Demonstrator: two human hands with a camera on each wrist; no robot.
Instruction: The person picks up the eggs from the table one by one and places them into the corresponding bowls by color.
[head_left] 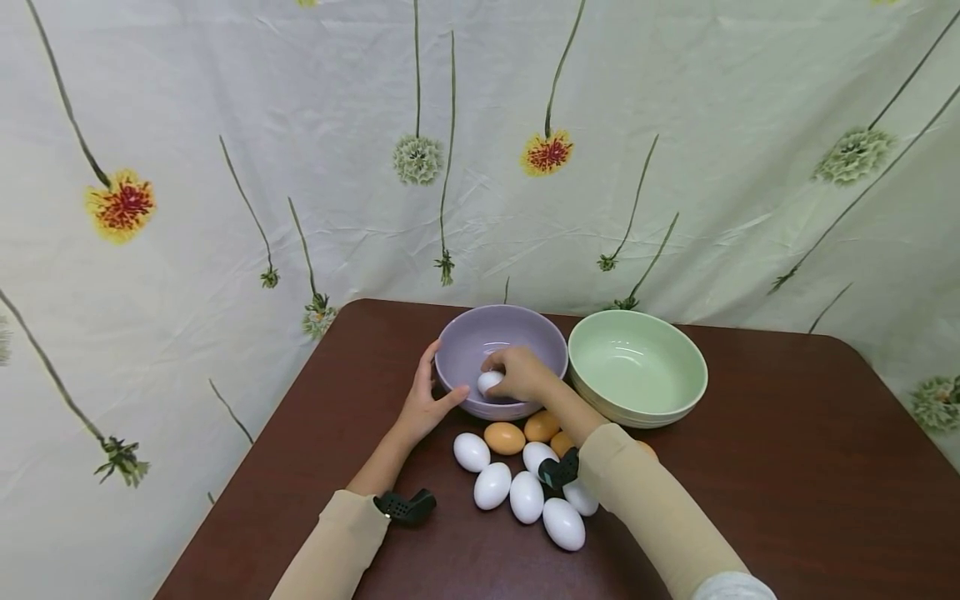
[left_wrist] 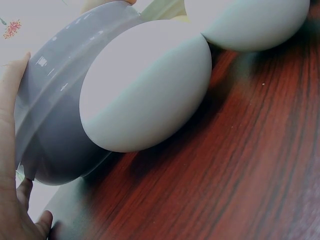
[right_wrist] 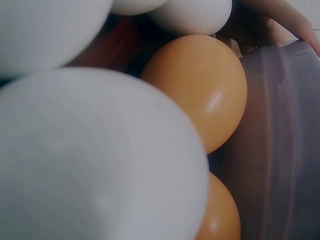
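Note:
Inside the purple bowl (head_left: 463,343), my right hand (head_left: 521,373) pinches a white egg (head_left: 490,382) between thumb and fingers, low over the bowl's floor. My left hand (head_left: 426,405) grips the bowl's left side, its thumb at the front rim and its fingers spread along the outer wall. On the table before the bowl lie several white eggs (head_left: 492,487) and several brown-orange eggs (head_left: 505,438). The right forearm hides part of this group. A white egg (left_wrist: 145,85) looms large in the left wrist view. A brown-orange egg (right_wrist: 200,90) shows beside the bowl in the right wrist view.
A light green bowl (head_left: 637,367) stands right of the purple one, close against it, and no egg shows in it. Both stand near the back edge of the dark red-brown table (head_left: 780,467). Behind hangs a white flowered cloth (head_left: 330,125).

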